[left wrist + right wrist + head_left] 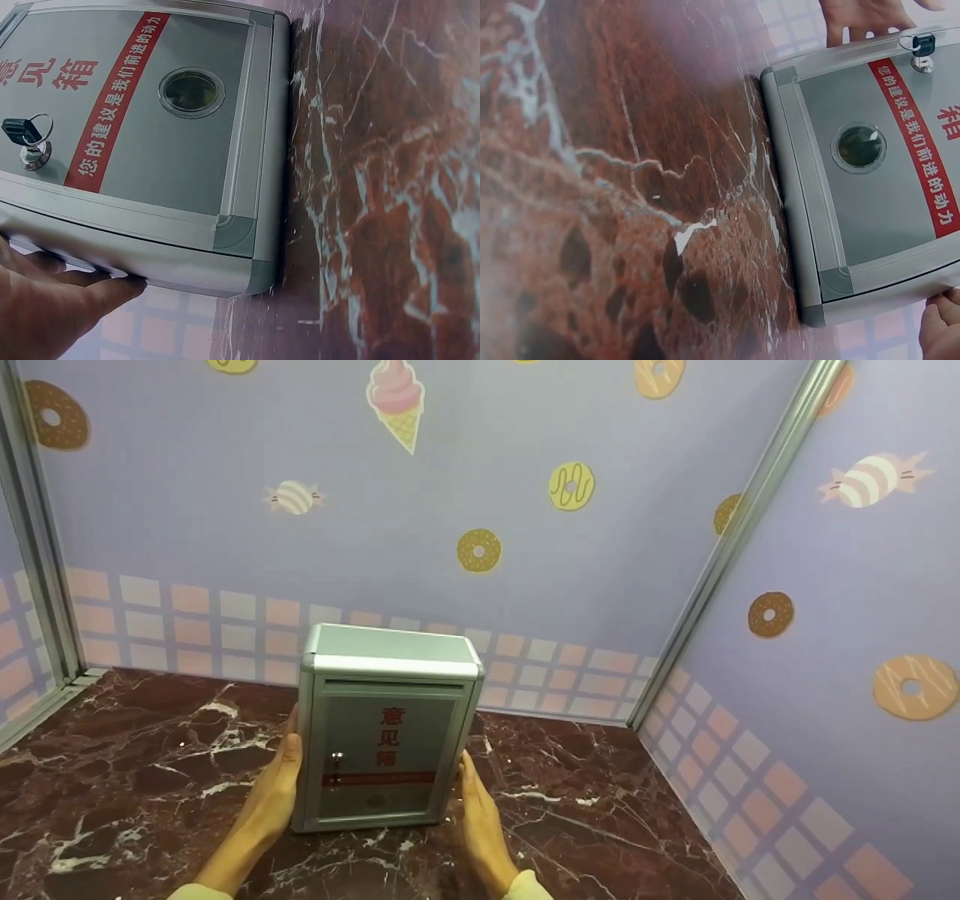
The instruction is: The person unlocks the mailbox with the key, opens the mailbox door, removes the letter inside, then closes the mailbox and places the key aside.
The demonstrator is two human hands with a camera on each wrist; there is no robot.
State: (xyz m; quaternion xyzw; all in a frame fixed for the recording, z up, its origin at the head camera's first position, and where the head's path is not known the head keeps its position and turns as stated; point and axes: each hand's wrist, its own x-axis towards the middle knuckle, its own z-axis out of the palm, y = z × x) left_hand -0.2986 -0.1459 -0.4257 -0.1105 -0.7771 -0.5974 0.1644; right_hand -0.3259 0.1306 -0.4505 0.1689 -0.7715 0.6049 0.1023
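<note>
A silver metal suggestion box (379, 735) with red Chinese lettering stands upright on the marble-patterned table, front towards me. My left hand (274, 787) rests against its left side, its fingers lying along the side wall. On the opposite side, my right hand (482, 821) touches the lower right wall with extended fingers. A black-headed key (22, 131) on a small ring sits in the lock (34, 155). Beside the red printed strip (116, 105) is a round window (191, 92). The back of the box is hidden.
Dark red marble-patterned tabletop (150, 765) surrounds the box. A lilac wall (187, 510) printed with sweets rises behind it, and another wall (840, 585) stands on the right. Metal corner posts (720, 570) edge the walls.
</note>
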